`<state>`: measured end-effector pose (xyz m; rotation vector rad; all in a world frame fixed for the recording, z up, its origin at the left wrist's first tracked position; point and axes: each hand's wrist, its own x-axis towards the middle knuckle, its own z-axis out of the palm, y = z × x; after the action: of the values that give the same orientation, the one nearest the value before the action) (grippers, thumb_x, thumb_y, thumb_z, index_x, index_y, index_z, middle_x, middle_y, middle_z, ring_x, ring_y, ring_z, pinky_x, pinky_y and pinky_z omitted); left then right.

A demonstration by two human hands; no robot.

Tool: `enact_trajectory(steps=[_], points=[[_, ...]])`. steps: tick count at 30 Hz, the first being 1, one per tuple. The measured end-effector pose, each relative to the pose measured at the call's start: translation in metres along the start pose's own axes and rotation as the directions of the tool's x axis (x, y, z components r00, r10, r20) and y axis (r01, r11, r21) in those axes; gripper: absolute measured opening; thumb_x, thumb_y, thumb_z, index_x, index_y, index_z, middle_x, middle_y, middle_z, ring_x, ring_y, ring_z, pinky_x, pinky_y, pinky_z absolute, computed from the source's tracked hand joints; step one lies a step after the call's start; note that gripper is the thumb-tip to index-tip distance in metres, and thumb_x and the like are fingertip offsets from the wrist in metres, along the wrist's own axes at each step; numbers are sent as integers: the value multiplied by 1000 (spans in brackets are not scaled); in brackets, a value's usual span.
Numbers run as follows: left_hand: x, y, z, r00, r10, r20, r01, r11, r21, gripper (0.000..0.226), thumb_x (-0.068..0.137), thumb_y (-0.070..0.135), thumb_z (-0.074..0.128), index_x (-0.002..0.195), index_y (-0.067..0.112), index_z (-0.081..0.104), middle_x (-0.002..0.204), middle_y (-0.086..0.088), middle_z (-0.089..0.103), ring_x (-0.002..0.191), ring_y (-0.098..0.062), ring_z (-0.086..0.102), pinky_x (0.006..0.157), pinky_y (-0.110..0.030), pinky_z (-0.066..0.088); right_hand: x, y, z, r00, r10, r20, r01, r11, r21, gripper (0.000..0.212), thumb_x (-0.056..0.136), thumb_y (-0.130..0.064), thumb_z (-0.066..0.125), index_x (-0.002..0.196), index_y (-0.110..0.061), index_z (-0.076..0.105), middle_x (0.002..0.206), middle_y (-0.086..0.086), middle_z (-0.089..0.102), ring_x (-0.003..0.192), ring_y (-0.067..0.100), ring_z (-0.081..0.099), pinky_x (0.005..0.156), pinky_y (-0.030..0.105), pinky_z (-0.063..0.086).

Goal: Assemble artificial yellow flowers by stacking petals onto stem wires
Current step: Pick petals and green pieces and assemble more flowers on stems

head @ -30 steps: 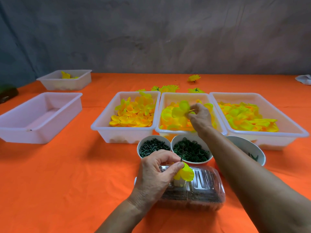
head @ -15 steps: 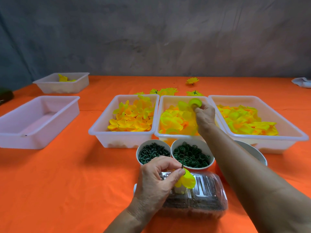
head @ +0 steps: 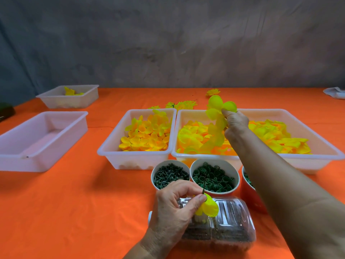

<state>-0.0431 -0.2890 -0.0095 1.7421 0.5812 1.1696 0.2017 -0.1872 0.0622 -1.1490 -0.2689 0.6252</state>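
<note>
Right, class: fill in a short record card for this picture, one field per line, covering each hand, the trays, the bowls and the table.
Left hand: pinches a thin stem wire with a yellow petal on it, above a clear plastic container
Right hand: lifts a petal layer over the middle tray
Filled trays: three, with yellow-orange petals
Left-side trays: near one looks empty; far one holds a few yellow pieces
Bowls: two in full view, with dark green parts
Table cover: orange

A dark object (head: 6,111) sits at nine o'clock on the orange tablecloth (head: 74,212). A white crumpled thing (head: 335,92) lies at two o'clock, before the grey backdrop (head: 168,40).
</note>
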Motion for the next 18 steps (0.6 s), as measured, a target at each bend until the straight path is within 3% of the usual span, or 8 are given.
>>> enact_trajectory(steps=[3, 6, 8, 12, 16, 18], points=[[0, 0, 0, 1000, -12, 5, 12, 1000, -1, 12, 69, 26, 76, 79, 23, 71, 82, 6, 70, 78, -10, 66, 72, -28, 55, 2, -4, 1, 998, 0, -55, 3, 998, 59, 19, 88, 3, 57, 80, -14, 52, 76, 6, 54, 62, 19, 51, 54, 35, 47], [0, 0, 0, 1000, -14, 10, 14, 1000, -8, 18, 68, 36, 73, 81, 24, 71, 83, 7, 70, 77, -9, 66, 71, -27, 54, 5, -6, 0, 991, 37, -130, -29, 997, 66, 19, 91, -1, 53, 108, -11, 54, 111, 17, 61, 84, 22, 54, 83, 47, 51], [0, 0, 0, 1000, -9, 11, 10, 1000, -6, 19, 68, 37, 72, 82, 24, 71, 83, 8, 70, 77, -8, 65, 70, -24, 53, 5, -9, -2, 988, 72, -136, -64, 996, 58, 22, 93, -5, 51, 112, -14, 51, 127, 17, 57, 93, 24, 56, 83, 42, 48], [0, 0, 0, 1000, -9, 10, 10, 1000, -5, 13, 69, 30, 75, 80, 24, 71, 83, 8, 70, 76, -8, 65, 70, -23, 53, 1, -14, -6, 988, 120, -98, -113, 991, 74, 35, 95, -13, 51, 130, -12, 49, 130, 12, 56, 115, 28, 58, 80, 38, 45], [-1, 0, -1, 1000, -10, 15, 10, 1000, -1, 10, 70, 18, 74, 78, 23, 71, 83, 6, 70, 76, -9, 65, 70, -24, 54, -4, -19, -6, 993, 109, -39, -104, 987, 119, 38, 96, -16, 53, 132, -10, 44, 131, 14, 55, 101, 27, 60, 77, 39, 48], [-1, 0, -1, 1000, -18, 19, 18, 1000, -6, 11, 70, 18, 74, 79, 23, 71, 83, 6, 70, 77, -10, 66, 71, -26, 55, -7, -20, -6, 995, 94, 17, -95, 987, 132, 38, 96, -17, 53, 132, -10, 43, 127, 15, 58, 84, 25, 63, 64, 35, 51]])
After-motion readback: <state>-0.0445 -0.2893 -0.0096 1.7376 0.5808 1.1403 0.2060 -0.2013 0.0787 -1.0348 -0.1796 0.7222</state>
